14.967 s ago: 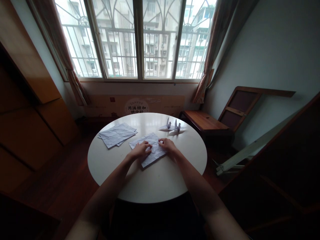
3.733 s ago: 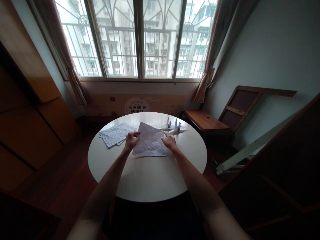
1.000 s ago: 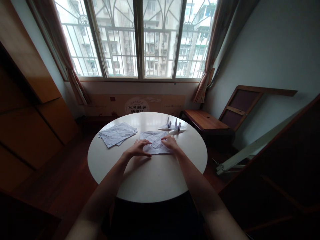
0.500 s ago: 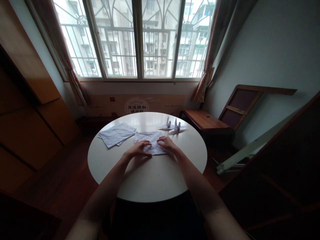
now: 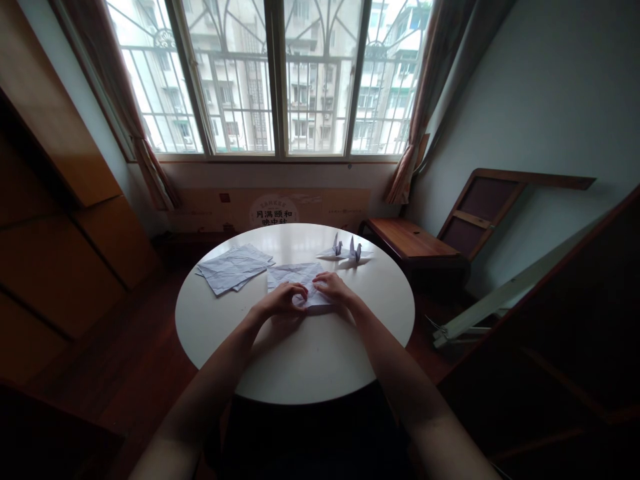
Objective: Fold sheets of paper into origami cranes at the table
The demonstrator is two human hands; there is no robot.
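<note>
A round white table (image 5: 300,363) with a glossy top stands in a dim room over a dark red floor (image 5: 125,360). Beyond it, a wide window (image 5: 320,100) behind metal bars lets in pale light, with tied-back curtains (image 5: 147,163) at either side. A printed cardboard panel (image 5: 345,203) lies below the sill, wooden cabinets (image 5: 100,247) fill the left side, and a low wooden bench (image 5: 413,240) sits to the right.

On the table, a creased paper sheet (image 5: 287,272) lies just beyond the middle, under both hands. A small stack of creased sheets (image 5: 237,268) rests to its left; two folded paper cranes (image 5: 355,252) stand at the far right.

The left hand (image 5: 280,299) curves into a ring, thumb and forefinger close together at the sheet's near edge, seemingly on the paper. The right hand (image 5: 333,287) has its fingers bunched on the sheet's right part. Whether either one pinches the paper cannot be told, since the hands cover those spots. The table's near side fades into shadow, the lower corners are almost black, and the forearms run out of view at the bottom.
</note>
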